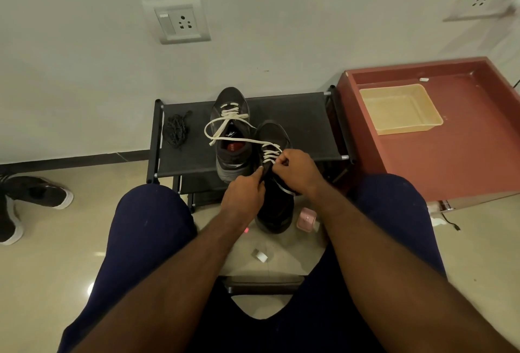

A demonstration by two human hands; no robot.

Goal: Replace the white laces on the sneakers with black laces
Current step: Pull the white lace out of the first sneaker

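Two dark sneakers: the near sneaker point(274, 206) leans on the rack's point(304, 127) front edge, in your hands. Your right hand point(298, 172) pinches its white lace point(270, 152) at the eyelets; your left hand point(243, 195) grips the near sneaker's upper. The far sneaker point(225, 161), also white-laced, sits at 12 o'clock on the rack. Black laces point(176, 129) are bundled at 10 o'clock, a yellow tray point(399, 110) at 2.
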